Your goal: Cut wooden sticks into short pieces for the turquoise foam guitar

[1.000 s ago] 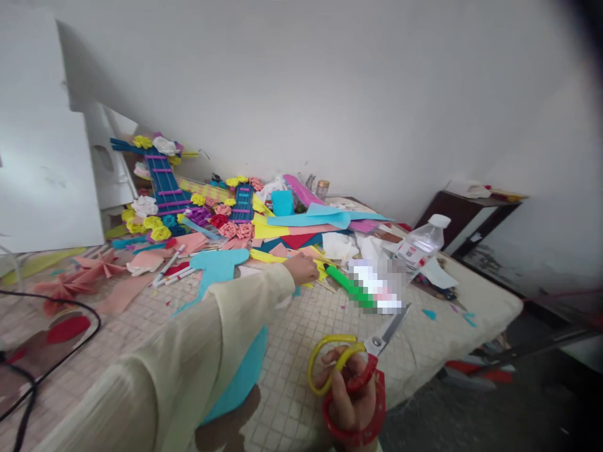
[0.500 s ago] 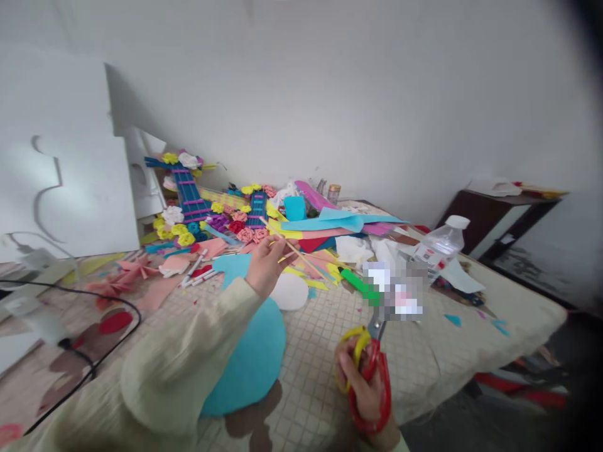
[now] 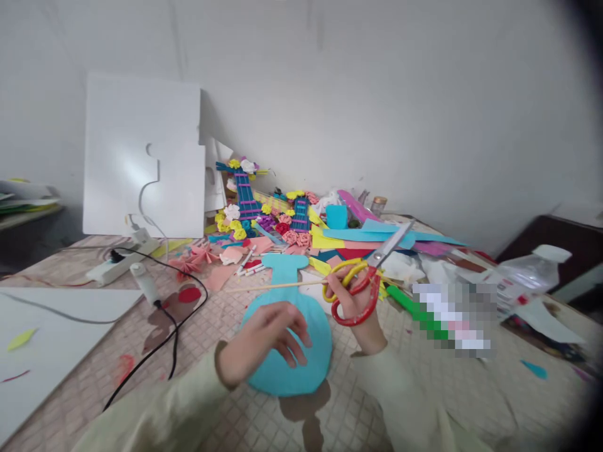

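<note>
My left hand point(image 3: 268, 339) hovers over a light blue paper cutout point(image 3: 308, 367), round below with a narrow neck, its fingers loosely spread and holding nothing. My right hand point(image 3: 343, 295) is closed around the red and yellow handles of a pair of scissors point(image 3: 389, 248), whose blades point up and to the right, seemingly closed. A thin pale wooden stick point(image 3: 268, 287) runs leftward from the right fingers across the cutout's neck; its right end seems pinched there, though the fingers and handles partly hide it.
Paper flowers with blue strips point(image 3: 245, 198) lie toward the wall, beside coloured paper sheets point(image 3: 367, 232). A green object point(image 3: 400, 301) and a plastic bottle point(image 3: 532, 276) are at right. A white glue gun point(image 3: 145, 284) with a black cable and a power strip point(image 3: 117, 263) lie at left.
The stick has passed from my left hand to my right. My right hand has raised the scissors, and my left hand has come down nearer. The view has turned left.
</note>
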`<state>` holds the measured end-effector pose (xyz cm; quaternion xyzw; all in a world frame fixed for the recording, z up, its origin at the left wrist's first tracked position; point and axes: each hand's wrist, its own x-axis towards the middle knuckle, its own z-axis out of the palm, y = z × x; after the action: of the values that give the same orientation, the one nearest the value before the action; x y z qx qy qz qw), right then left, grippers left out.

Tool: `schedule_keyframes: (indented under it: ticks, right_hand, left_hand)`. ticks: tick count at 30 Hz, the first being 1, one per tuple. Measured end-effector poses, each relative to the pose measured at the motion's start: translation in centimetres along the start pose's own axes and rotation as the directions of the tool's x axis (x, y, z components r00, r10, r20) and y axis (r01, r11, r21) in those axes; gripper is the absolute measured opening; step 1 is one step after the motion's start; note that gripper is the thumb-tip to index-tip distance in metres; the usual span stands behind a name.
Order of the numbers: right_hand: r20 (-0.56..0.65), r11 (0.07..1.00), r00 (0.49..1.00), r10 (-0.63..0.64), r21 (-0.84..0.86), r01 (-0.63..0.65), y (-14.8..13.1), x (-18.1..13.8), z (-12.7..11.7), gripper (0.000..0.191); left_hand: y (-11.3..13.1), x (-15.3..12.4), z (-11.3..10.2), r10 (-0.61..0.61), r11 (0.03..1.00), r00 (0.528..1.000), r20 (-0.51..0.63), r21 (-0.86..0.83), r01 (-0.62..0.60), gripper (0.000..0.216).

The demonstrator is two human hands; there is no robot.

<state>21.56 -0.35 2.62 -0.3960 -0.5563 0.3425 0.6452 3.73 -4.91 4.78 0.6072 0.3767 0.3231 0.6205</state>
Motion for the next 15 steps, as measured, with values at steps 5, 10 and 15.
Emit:
schedule_keyframes:
  ticks: [5,10,15]
  right_hand:
    - [0.138,0.997,0.989,-0.048,-0.057,0.056,0.5,2.5,2.1,0.022]
    - [0.11,0.999,0.993,-0.043,0.004,0.043,2.7,3.1,2.7,0.025]
    - [0.058,0.981,0.986,0.157,0.104,-0.163,6.0,2.6,1.0,0.031]
  left_hand:
    - [1.4,2.6,0.0,0.592,0.466,0.8,-0.103,0.853,-0.236,0.028]
    - [1.7,7.2,-3.0,0.435,0.407,0.897,-0.077,0.905,-0.12,0.032]
    - [1.8,8.1,-5.3,0.47,0.422,0.877,-0.098,0.898,-0.126,0.032]
